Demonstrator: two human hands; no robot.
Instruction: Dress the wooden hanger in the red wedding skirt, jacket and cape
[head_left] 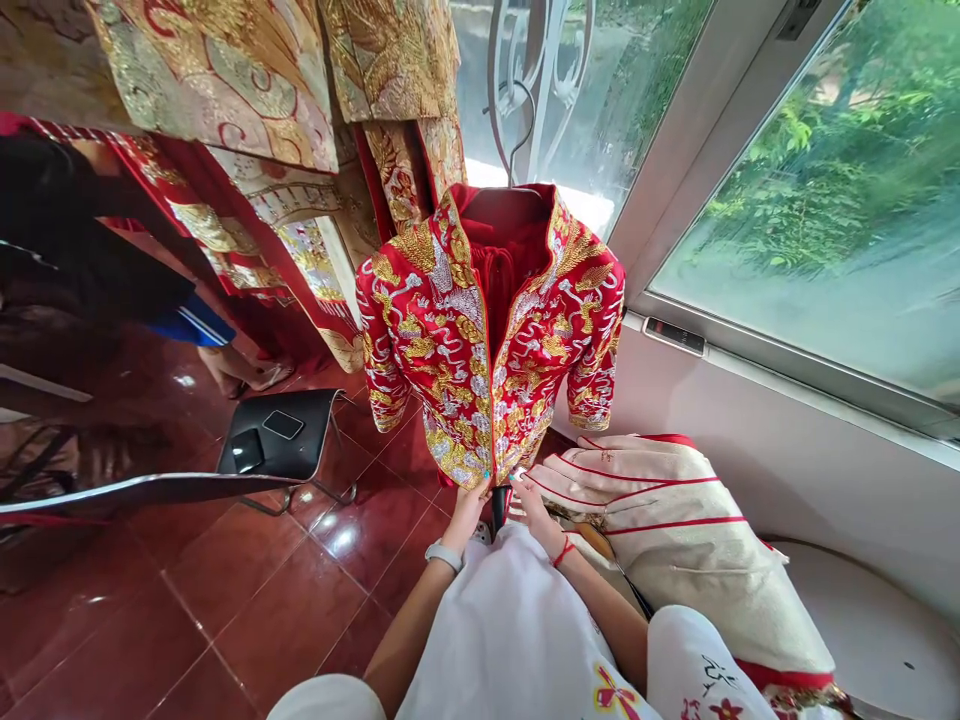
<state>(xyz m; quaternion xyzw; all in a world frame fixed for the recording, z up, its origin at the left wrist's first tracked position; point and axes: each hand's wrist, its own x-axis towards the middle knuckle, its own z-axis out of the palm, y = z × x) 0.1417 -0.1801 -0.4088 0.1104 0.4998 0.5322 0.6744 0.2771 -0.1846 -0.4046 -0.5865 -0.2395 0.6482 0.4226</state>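
Note:
A red jacket [487, 330] thick with gold and silver embroidery hangs on a hanger [517, 130] in front of me, its front edges parted at the collar. My left hand [469, 510] pinches the bottom hem on the left front panel. My right hand [534, 505] pinches the hem of the right front panel beside it. Both hands meet at the lower end of the front opening. A white watch is on my left wrist and a red string on my right.
A cream garment with red trim [675, 530] lies folded to my right on a white seat [877, 630]. A black chair [281, 440] holding two phones stands at left on the red tiled floor. More embroidered garments [247, 90] hang behind. Another person's foot [247, 372] is near the chair.

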